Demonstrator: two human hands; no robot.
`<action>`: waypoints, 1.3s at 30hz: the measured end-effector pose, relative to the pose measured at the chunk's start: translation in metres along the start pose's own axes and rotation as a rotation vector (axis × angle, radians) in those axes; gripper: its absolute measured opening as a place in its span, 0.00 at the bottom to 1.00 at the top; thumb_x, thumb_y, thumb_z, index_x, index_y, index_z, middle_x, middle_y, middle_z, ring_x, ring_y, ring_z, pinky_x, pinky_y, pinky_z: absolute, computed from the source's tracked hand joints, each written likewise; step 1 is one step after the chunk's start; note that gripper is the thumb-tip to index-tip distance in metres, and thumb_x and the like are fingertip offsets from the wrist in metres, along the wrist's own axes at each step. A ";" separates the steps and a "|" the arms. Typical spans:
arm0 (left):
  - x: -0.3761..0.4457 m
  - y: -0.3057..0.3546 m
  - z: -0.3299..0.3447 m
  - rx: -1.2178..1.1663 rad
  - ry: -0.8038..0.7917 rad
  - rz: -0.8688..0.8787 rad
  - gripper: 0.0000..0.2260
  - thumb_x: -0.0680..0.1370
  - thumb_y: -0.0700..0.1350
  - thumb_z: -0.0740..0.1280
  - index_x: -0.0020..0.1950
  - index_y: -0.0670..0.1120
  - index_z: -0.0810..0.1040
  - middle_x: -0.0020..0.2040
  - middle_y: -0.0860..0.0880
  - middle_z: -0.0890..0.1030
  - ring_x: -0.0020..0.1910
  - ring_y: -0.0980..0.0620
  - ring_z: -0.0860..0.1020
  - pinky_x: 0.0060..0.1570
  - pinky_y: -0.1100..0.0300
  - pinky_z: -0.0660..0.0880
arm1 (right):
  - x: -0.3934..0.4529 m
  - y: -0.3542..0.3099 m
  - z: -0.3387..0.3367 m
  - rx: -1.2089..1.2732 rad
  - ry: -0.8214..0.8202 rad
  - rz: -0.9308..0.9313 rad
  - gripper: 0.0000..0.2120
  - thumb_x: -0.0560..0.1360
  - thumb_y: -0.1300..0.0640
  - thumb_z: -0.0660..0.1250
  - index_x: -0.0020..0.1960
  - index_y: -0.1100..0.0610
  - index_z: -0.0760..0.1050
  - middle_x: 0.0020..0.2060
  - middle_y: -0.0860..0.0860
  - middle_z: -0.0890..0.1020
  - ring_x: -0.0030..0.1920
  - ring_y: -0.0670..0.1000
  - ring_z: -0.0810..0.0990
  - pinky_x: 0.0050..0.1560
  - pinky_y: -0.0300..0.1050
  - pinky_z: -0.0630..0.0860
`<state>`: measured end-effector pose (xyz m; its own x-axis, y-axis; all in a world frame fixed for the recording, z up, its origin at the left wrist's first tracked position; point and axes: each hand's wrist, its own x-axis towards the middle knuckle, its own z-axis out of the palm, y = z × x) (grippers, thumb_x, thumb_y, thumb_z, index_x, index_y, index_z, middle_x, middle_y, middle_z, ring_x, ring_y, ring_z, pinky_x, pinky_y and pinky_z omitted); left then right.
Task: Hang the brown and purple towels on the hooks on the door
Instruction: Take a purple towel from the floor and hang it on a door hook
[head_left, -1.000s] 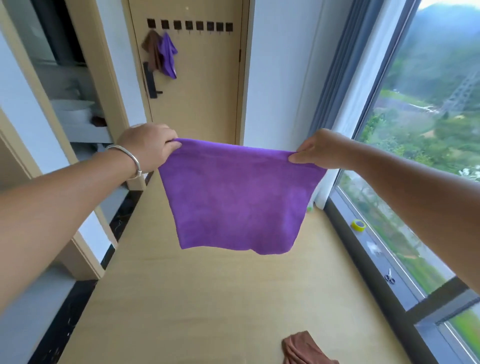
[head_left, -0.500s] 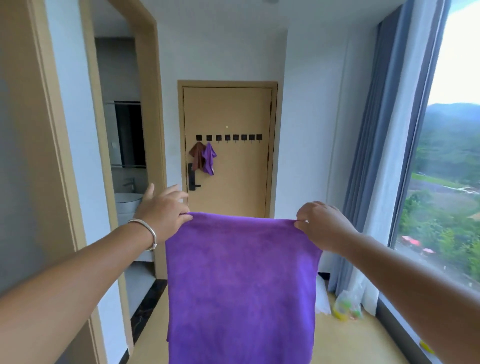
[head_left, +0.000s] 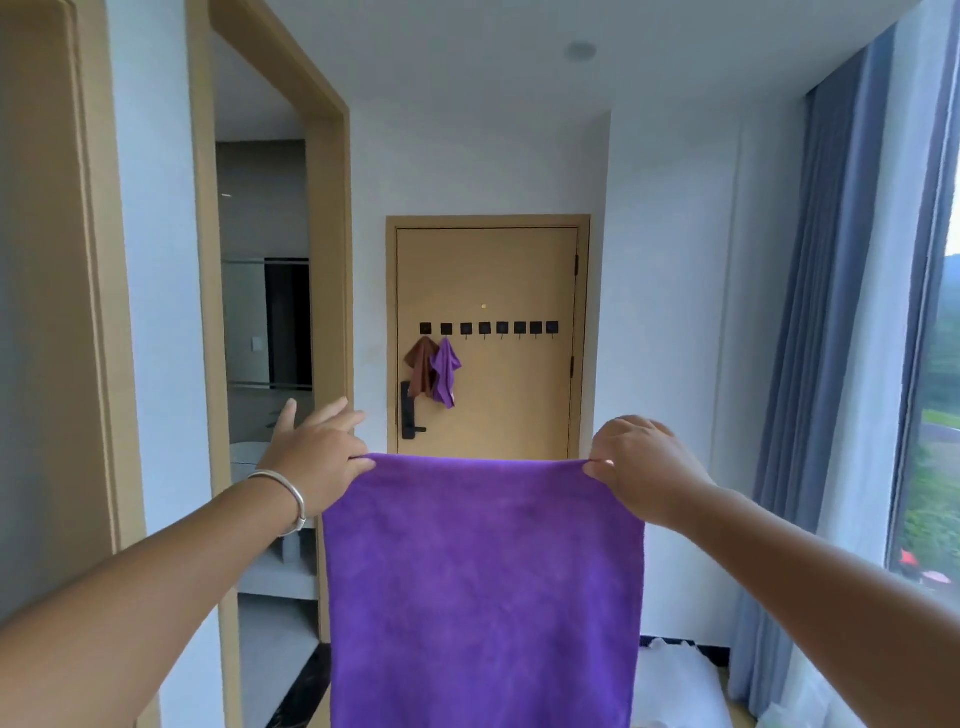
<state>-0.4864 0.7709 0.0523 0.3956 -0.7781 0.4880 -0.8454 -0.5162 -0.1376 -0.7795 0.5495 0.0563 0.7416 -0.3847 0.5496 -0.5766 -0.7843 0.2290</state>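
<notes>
A purple towel (head_left: 483, 587) hangs spread out in front of me, held by its two top corners. My left hand (head_left: 317, 462) pinches the left corner with thumb and forefinger, its other fingers spread. My right hand (head_left: 641, 467) pinches the right corner. Ahead stands the tan door (head_left: 509, 280) with a row of black hooks (head_left: 488, 328). A brown towel (head_left: 422, 366) hangs from the leftmost hook and a second purple towel (head_left: 445, 371) from the one beside it. The other hooks are bare.
A black door handle (head_left: 408, 410) sits below the hung towels. An open doorway (head_left: 265, 364) to a bathroom is on the left. Blue curtains (head_left: 831, 312) and a tall window (head_left: 940, 415) line the right. White bags (head_left: 680, 680) lie on the floor near the curtain.
The view has tilted up from the floor to the door. Both hands have lifted the purple towel higher, still stretched between them. The brown towel on the floor has left the view.
</notes>
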 end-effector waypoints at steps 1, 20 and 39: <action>0.016 -0.002 0.007 0.005 -0.001 -0.006 0.15 0.81 0.57 0.55 0.52 0.59 0.82 0.77 0.56 0.60 0.77 0.54 0.48 0.72 0.40 0.40 | 0.016 0.007 0.008 0.034 0.013 0.020 0.13 0.80 0.48 0.58 0.49 0.48 0.81 0.51 0.44 0.79 0.59 0.48 0.71 0.62 0.44 0.65; 0.296 -0.088 0.175 0.053 0.008 -0.040 0.15 0.81 0.58 0.55 0.54 0.59 0.81 0.72 0.58 0.67 0.76 0.57 0.52 0.73 0.41 0.40 | 0.297 0.063 0.231 0.053 0.181 -0.046 0.13 0.81 0.47 0.58 0.46 0.46 0.80 0.46 0.42 0.78 0.52 0.46 0.73 0.60 0.42 0.66; 0.604 -0.198 0.366 -0.004 0.016 0.054 0.15 0.81 0.58 0.55 0.54 0.58 0.81 0.69 0.59 0.70 0.75 0.57 0.54 0.72 0.40 0.41 | 0.580 0.084 0.428 -0.202 0.012 -0.003 0.12 0.81 0.48 0.57 0.54 0.45 0.79 0.50 0.43 0.77 0.57 0.48 0.72 0.64 0.45 0.67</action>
<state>0.0512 0.2723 0.0583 0.3440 -0.7987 0.4937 -0.8665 -0.4726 -0.1608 -0.2511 0.0528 0.0505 0.7403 -0.3757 0.5575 -0.6320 -0.6715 0.3867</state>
